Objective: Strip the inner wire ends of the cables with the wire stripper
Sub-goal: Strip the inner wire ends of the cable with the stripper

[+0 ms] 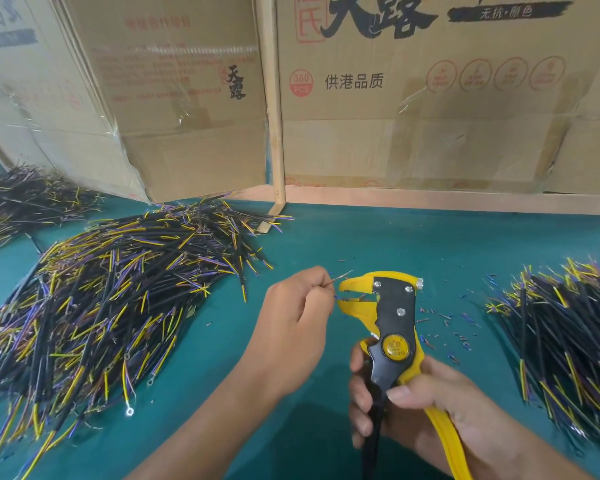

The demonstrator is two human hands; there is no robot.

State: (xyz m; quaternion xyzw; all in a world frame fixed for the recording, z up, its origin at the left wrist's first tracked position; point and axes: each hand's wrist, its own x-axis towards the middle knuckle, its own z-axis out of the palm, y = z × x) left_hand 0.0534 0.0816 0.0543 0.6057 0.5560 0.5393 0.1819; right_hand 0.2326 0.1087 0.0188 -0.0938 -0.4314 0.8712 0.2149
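Two hands work at lower centre of the frame. The left hand [297,308] pinches a thin cable [340,276], aiming its bare tips at the yellow beak so the tool can bite. The right hand [430,407] grips the wire stripper [390,327] by its handles, its mouth parted. Black cables with yellow and purple ends lie heaped at left [118,299] and right [568,341] on the green table [361,237].

A teal mat [413,244] is spread over the work surface. Behind it, large cardboard boxes [430,109] are stacked as a wall, printed with black and red Chinese characters and patched with clear tape. A pale wooden post [272,98] is set upright between the boxes, and a wooden rail [447,199] is laid along their base.
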